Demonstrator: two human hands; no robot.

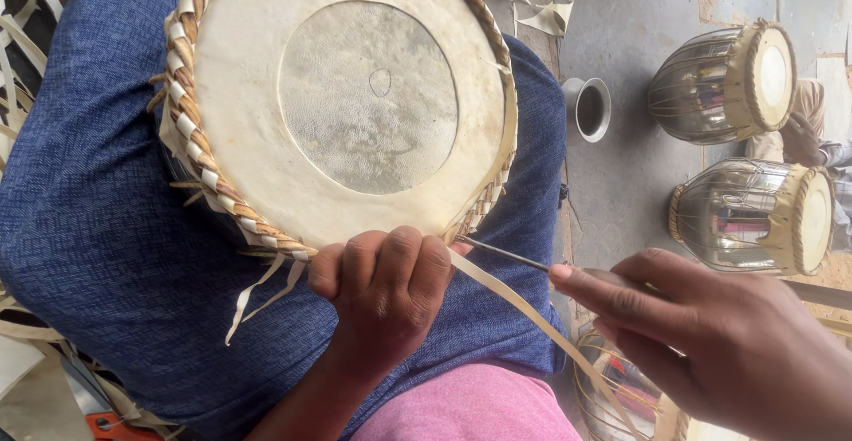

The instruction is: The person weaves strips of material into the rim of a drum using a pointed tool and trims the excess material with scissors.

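A round drum head of pale hide with a grey centre patch rests on my lap, which is covered in blue cloth. A braided strap rim of tan and white runs around its edge. My left hand is clenched at the near rim, gripping a pale leather strap that runs off to the lower right. My right hand holds a thin dark metal tool whose tip points into the braid beside my left hand.
Two shiny metal drums lie on their sides on the grey concrete floor at right, with a small metal cup near them. Another drum shell sits under my right hand. Loose strap scraps lie about.
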